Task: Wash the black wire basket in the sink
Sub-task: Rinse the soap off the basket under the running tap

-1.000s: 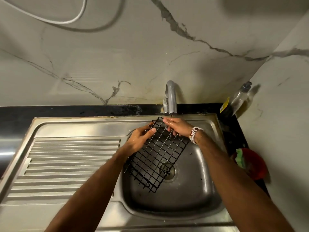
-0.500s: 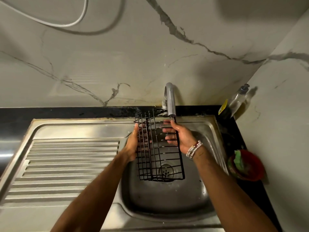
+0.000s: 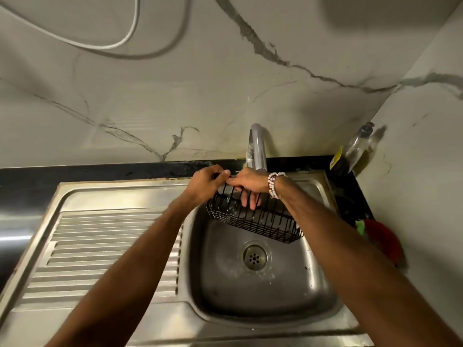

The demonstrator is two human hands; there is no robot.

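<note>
**Basket held up at the tap, both grips on it**

The black wire basket is off the sink floor. It is held over the back of the sink bowl, just below the tap spout, and slants down toward the right.

- **Left grip**: curled round the top rim wire at the basket's left end.
- **Right grip**: touching the left one, fingers hooked over the same rim and hanging down among the wires. Bead bracelet on that wrist.
- **Drain**: in plain view, nearer than the basket.
- **Ribbed drainboard**: left of the bowl.
- **Soap bottle**: back-right corner of the black table.
- **Red bowl**: right of the sink, with a green sponge in it.

Can't tell whether water is running.
</note>
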